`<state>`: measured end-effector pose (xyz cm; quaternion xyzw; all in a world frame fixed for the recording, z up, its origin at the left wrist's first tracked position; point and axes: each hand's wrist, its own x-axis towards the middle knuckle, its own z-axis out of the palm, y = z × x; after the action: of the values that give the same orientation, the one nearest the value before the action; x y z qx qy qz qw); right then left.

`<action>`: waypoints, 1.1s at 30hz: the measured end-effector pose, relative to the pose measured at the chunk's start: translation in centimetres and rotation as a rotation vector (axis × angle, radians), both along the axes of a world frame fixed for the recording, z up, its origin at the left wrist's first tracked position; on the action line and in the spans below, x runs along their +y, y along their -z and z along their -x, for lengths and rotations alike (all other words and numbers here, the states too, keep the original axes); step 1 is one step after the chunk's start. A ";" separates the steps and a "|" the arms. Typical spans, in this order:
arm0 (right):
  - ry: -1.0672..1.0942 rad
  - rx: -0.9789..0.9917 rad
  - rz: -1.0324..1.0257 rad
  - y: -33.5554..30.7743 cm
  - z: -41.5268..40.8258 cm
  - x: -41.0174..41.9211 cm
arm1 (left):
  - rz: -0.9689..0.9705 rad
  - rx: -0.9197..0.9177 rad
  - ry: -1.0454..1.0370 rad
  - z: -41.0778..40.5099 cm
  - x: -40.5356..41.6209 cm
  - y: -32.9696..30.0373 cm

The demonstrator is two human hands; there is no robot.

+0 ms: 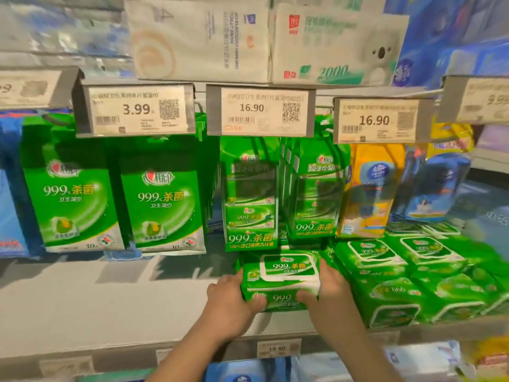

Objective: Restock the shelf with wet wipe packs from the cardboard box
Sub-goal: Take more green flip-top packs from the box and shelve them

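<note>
The green wet wipe pack (281, 274) was the thing everything hung off here: it sat on the grey shelf (110, 304), on top of what looked like a second pack, right under the hanging green multipacks (252, 199) and just left of the piled packs (407, 274). Left of the pack, the left hand (234, 301) had its fingers curled round the near left corner, grasping it. On the pack's other side, the right hand (327, 288) was gripping the near right corner the same way, thumb up top as far as I could tell. To do this bit well I'd have slid the stack straight back, kept its long edge square with the shelf lip, and snugged it against the pile to its right without knocking that pile over, then let go with both hands together. Stuff I couldn't make out: the cardboard box wasn't in view at all, whatever sat behind the pack was blocked by the hanging bags, the fingertips under the stack were hidden, and the price tag (278, 348) below the pack was too blurry to read properly.
</note>
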<state>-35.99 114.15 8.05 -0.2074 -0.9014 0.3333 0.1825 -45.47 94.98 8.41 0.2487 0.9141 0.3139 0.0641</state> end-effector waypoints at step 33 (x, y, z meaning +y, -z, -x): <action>-0.510 0.164 -0.162 0.1 -1.1 -15.5 | -0.072 0.257 -0.539 -13.1 -16.6 -1.2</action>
<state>-34.93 98.70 7.99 0.0692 -0.9305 0.3110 0.1808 -32.37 78.39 9.58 0.0372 0.9360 0.3178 -0.1468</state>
